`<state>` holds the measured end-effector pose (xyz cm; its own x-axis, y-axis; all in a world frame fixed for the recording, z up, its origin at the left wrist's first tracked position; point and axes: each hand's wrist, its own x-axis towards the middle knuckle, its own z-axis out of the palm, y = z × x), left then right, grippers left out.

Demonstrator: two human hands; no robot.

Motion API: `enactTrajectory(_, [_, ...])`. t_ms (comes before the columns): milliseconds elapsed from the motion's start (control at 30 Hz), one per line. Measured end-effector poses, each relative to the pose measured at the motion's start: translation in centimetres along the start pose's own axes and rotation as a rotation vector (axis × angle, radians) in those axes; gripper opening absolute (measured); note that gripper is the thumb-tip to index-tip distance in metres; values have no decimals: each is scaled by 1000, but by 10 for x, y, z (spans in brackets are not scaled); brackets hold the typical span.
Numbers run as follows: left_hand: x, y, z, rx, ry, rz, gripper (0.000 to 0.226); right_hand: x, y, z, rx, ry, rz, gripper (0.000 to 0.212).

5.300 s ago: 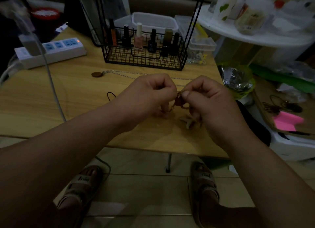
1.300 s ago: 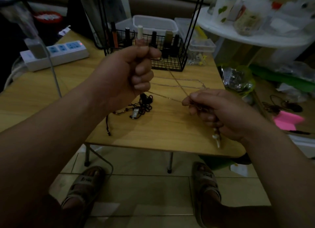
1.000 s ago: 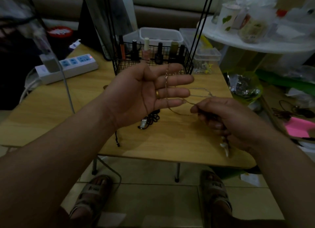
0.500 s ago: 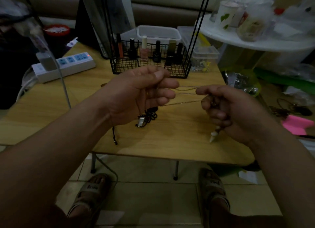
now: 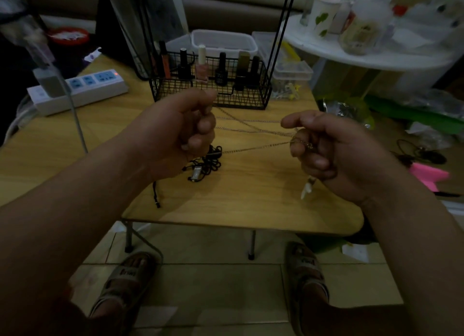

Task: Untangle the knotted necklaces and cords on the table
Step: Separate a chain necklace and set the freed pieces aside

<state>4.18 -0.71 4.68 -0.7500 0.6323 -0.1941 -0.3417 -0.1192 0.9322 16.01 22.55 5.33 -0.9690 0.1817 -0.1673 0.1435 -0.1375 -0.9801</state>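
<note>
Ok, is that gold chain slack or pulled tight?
Pulled tight: the gold chain runs in straight strands between the left hand and right hand.

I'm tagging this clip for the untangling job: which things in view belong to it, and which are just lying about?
In the job: thin chain, gripped by left hand and pinched by right hand; pale pendant hanging under the right hand; black cord tangle on the table.
Lying about: wire basket with nail polish bottles; power strip; plastic tub.
</note>
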Motion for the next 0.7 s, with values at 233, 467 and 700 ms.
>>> enactTrajectory(233, [-5, -21, 23, 693, -53, 164, 5, -1, -1, 10, -123, -90, -71, 15])
enactTrajectory(467, [2, -30, 37, 529, -237, 114, 32, 7, -2, 16, -208, -10, 1, 27])
enactTrajectory(700, [0, -25, 34, 543, -169, 111, 12, 8, -5, 9, -90, -33, 131, 58])
